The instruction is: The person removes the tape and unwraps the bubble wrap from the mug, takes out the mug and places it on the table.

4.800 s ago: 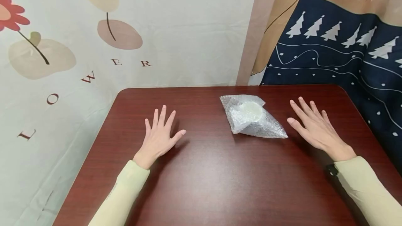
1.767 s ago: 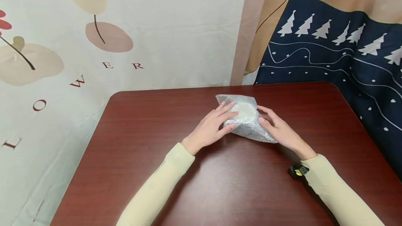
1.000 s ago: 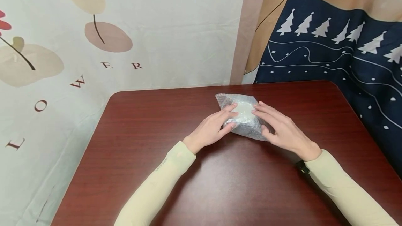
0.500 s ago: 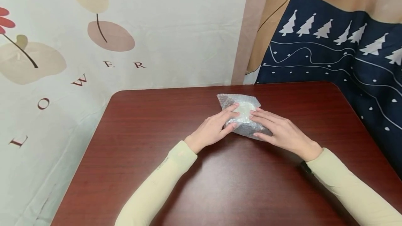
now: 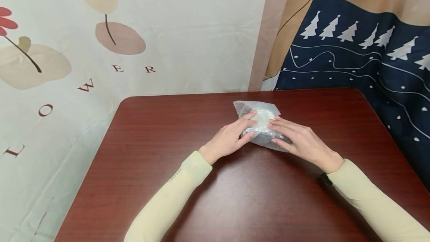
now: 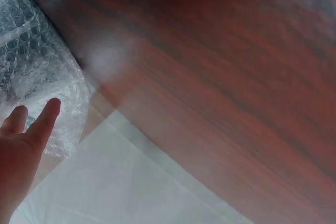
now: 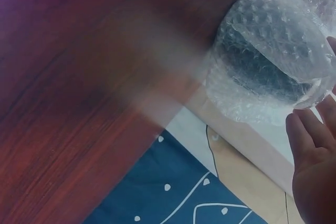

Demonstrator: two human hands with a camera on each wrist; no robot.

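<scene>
A bubble-wrap package [image 5: 265,142] lies toward the back of the table, right of the middle, with a round pale shape showing at its top. My left hand [image 5: 229,136] rests on its left side, fingers extended over the wrap and thumb at the front. From the right, my right hand [image 5: 305,141] lays its fingers on the top, thumb spread toward the near side, covering the package's right corner. In the right wrist view the wrap [image 7: 262,56] has a loose fold with a dark gap under it. The left wrist view shows bubbled film [image 6: 31,51] beyond two extended fingers.
The dark red wooden table [image 5: 255,201] has rounded back corners. A pale cloth [image 5: 201,29] with flowers and letters hangs behind it. At the right hangs a navy cloth [image 5: 339,57] with white trees. A dark wrist device [image 5: 326,179] sits under the right sleeve.
Both hands have come inward from apart on the table onto the package. The right hand has since shifted from its right side onto its top. Over the last half second little moves.
</scene>
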